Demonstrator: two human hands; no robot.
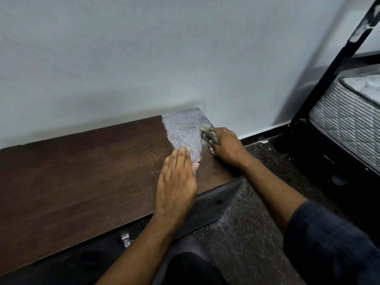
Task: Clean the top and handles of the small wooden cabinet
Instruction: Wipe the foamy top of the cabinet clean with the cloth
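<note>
The small wooden cabinet has a dark brown top (82, 175) that runs along the wall. A soapy, wet patch (183, 128) covers its far right corner. My right hand (226, 147) is closed around a dirty sponge or cloth (206, 133) and presses it on the right edge of that patch. My left hand (176, 182) lies flat on the top, fingers together, its fingertips at the near edge of the suds. A metal handle (125, 239) shows on the cabinet's front, below the top's near edge.
A pale wall (144, 58) stands directly behind the cabinet. To the right is a black metal bed frame (320, 83) with a striped mattress (349, 112). Dark speckled floor (257, 202) lies between the cabinet and the bed. My knee shows at the bottom.
</note>
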